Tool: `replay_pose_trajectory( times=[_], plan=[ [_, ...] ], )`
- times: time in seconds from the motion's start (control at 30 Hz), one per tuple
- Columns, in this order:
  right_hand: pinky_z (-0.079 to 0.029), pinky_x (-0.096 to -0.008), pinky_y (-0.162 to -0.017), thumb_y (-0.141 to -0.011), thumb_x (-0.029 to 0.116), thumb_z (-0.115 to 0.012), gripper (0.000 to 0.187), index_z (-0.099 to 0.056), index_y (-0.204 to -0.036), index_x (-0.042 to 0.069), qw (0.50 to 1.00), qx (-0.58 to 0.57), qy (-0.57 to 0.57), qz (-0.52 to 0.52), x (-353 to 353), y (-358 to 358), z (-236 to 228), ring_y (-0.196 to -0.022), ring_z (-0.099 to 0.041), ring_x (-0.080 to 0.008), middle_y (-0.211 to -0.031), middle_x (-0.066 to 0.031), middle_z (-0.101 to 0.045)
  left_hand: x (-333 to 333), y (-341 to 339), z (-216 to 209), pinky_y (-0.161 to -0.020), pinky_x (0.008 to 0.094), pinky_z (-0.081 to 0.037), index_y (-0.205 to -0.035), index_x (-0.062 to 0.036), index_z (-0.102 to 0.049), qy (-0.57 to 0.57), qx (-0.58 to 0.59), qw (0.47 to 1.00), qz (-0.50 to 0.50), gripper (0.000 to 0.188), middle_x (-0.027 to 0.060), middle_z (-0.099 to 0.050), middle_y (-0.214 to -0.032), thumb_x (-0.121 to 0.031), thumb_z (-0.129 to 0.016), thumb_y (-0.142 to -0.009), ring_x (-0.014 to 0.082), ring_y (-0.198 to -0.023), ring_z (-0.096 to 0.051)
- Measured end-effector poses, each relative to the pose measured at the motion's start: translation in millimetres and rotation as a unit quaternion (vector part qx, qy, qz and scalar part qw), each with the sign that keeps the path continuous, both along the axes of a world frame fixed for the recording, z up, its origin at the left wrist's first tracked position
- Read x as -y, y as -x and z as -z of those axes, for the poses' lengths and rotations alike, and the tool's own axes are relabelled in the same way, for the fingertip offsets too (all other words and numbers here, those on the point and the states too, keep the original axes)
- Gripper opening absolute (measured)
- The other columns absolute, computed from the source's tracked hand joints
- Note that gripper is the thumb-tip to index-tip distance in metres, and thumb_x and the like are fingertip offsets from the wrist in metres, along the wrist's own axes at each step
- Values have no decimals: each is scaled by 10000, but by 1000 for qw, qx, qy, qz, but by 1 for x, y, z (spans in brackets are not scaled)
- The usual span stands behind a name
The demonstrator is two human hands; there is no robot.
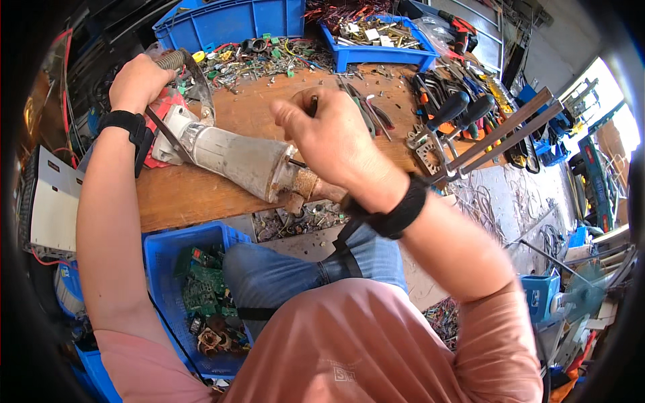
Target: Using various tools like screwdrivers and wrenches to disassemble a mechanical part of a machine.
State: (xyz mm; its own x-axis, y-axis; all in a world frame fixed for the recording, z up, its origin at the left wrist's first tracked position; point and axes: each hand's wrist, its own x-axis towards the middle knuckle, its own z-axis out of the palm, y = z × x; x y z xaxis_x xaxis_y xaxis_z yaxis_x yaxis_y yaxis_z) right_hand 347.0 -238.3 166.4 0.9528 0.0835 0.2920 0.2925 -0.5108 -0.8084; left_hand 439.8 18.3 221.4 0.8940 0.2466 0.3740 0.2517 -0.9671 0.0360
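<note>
Hands clenched: left (138, 80) on coiled handle (173, 60), right (332, 138) on screwdriver (313, 104), motor housing (235, 158) overhanging bench edge (195, 211).

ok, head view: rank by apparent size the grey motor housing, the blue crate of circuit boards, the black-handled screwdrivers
1. Blue crate of circuit boards, though it sits nearer the camera, so unsure.
2. Grey motor housing.
3. Black-handled screwdrivers, clearly smallest.

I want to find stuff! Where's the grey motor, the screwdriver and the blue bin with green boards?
Grey motor (238, 158), head view, middle of its body.
Screwdriver (313, 104), head view, handle in right hand.
Blue bin (156, 252), head view, left rim.
</note>
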Motion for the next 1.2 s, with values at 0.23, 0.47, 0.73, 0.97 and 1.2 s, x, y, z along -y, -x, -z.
replay_pose_trajectory(
  times=[0.23,0.47,0.73,0.97,1.2],
  plan=[
    [-365,-320,-476,-854,266,-544,372,-521,-620,-22,945,43,-305,109,-33,8,6,-501,-445,-129,-520,-93,-507,3,-1,-2,-684,380,-482,-860,-44,-653,26,-27,999,22,349,134,-651,-792,-342,-620,-681,294,-775,-629],
    [-325,-289,-428,-841,260,-576,407,-485,-549,-10,946,117,-258,159,-45,8,6,-458,-372,-93,-476,-31,-452,-4,4,1,-766,419,-482,-927,-31,-648,28,8,999,28,343,199,-618,-943,-238,-542,-674,355,-876,-601],
    [-275,-266,-392,-801,191,-623,395,-415,-507,30,952,160,-233,115,-36,3,17,-468,-327,-55,-463,6,-402,-11,0,-3,-763,416,-480,-867,-24,-657,53,16,995,84,333,229,-607,-919,-254,-568,-643,367,-873,-593],
    [-394,-363,-490,-818,314,-576,418,-517,-591,-32,966,108,-208,113,-34,-16,5,-464,-461,-221,-511,-149,-499,-22,1,3,-772,410,-478,-902,-8,-639,41,2,997,64,394,222,-610,-928,-338,-631,-687,356,-880,-593],
    [-432,-441,-616,-837,360,-511,441,-553,-649,-38,962,105,-202,152,-29,-45,-3,-683,-556,-417,-663,-257,-559,7,16,-17,-781,412,-468,-927,21,-615,26,-13,999,18,429,231,-604,-940,-330,-661,-685,351,-903,-584]
  ],
)
